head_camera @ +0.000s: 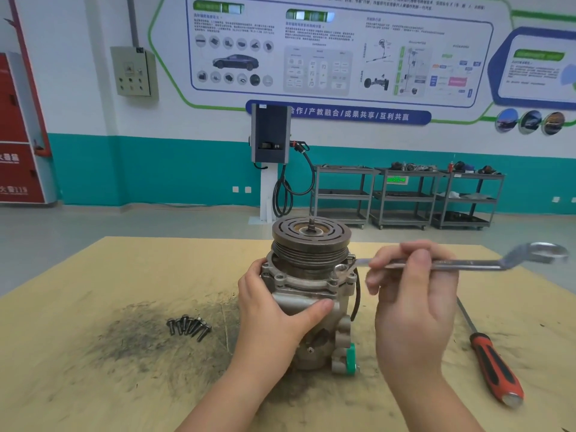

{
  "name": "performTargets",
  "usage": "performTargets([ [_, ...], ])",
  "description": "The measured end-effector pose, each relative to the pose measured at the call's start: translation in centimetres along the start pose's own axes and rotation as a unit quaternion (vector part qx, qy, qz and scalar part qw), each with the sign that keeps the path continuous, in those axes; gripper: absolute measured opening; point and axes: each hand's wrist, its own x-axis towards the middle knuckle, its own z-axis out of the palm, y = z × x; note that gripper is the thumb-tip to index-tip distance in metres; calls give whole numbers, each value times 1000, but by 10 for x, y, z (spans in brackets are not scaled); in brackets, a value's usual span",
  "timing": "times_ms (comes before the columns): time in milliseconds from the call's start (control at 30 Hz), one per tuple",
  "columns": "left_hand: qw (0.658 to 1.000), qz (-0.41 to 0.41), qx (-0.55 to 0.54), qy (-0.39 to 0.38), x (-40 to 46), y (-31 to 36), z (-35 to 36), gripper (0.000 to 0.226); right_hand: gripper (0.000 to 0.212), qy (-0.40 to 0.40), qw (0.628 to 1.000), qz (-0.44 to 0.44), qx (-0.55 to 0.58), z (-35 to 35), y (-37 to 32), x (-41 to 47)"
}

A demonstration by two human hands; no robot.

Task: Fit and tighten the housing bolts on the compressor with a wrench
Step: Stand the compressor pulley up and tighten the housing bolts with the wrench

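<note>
Left hand [274, 310] grips the compressor [311, 294] at the centre of the frame, fingers wrapped round its left side and the thumb pressed on the front of the housing. Right hand [411, 288] holds the shank of a flat wrench [461, 264] between curled fingers and thumb. One end of the wrench sits at the right flange of the housing, under the grooved pulley [311, 236]; the ring end reaches toward the right edge of the frame. The compressor stands upright on a cardboard sheet [93, 291] stained with dark grime. Six loose bolts [188, 327] lie together in the lower left, well apart from the compressor. A red-and-black screwdriver [495, 369] lies near the sheet's right edge.
</note>
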Motion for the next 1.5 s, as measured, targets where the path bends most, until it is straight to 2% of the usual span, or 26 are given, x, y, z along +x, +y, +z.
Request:
performTargets([
  [67, 1000, -6, 1, -5, 1, 3, 0, 106, 23, 55, 986, 133, 79, -3, 0, 9],
  [133, 1000, -7, -1, -5, 1, 2, 0, 111, 24, 73, 962, 226, 138, -7, 5, 15],
  [267, 1000, -6, -11, -4, 0, 1, -1, 117, 22, 67, 942, 284, 167, -10, 12, 22],
  [367, 1000, -5, -8, -6, 0, 2, -1, 109, 24, 72, 937, 293, 174, -12, 14, 22],
  [433, 1000, -7, -6, -7, 0, 3, -1, 105, 24, 89, 964, 217, 121, -8, 17, 9],
  [500, 1000, -7, -1, -4, 0, 1, -1, 104, 24, 78, 996, 37, 26, 3, 21, -6],
  [533, 1000, -6, 3, 0, 0, -1, 0, 104, 29, 34, 997, -61, -42, 8, 22, -12],
  [600, 1000, -3, 16, 7, 2, -5, 0, 107, 42, -89, 953, -211, -196, 12, 29, -24],
  [633, 1000, 2, 17, 11, 3, -6, 0, 103, 37, -145, 931, -237, -235, 13, 29, -28],
  [700, 999, 25, 20, 32, 6, -8, 3, 82, 20, -206, 910, -251, -256, 11, 27, -33],
  [733, 999, 24, 17, 41, 6, -8, 3, 76, 18, -216, 910, -252, -250, 9, 25, -34],
  [800, 1000, 12, 1, 29, 4, -6, 3, 88, 19, -191, 929, -244, -203, 8, 19, -31],
  [867, 1000, 4, -1, 13, 2, -4, 2, 101, 17, -106, 977, -158, -95, 8, 9, -22],
  [933, 1000, 1, -3, 4, 2, -4, 0, 100, 13, -23, 999, -26, 1, 6, 0, -10],
  [1000, 1000, 3, -1, 2, 2, -4, 0, 99, 15, 18, 994, 95, 52, 1, -1, 0],
  [1100, 1000, 6, 4, 6, 2, -6, 0, 104, 21, 47, 972, 211, 93, -3, 3, 13],
  [1200, 1000, 5, -1, 2, 2, -5, 0, 110, 19, 72, 944, 289, 142, -7, 8, 23],
  [1267, 1000, 3, 1, 1, 2, -4, 0, 111, 19, 99, 936, 301, 155, -8, 12, 23],
  [1333, 1000, -1, 3, 2, 2, -6, 0, 109, 18, 124, 959, 233, 105, -3, 14, 11],
  [1400, 1000, 1, 3, 3, 1, -8, 0, 107, 16, 118, 990, 80, 17, 5, 16, -6],
  [1433, 1000, 1, 2, 1, 2, -8, -1, 105, 17, 84, 996, -7, -23, 7, 16, -13],
  [1500, 1000, 2, 7, 2, 3, -8, 1, 106, 11, -37, 983, -142, -112, 7, 19, -24],
])
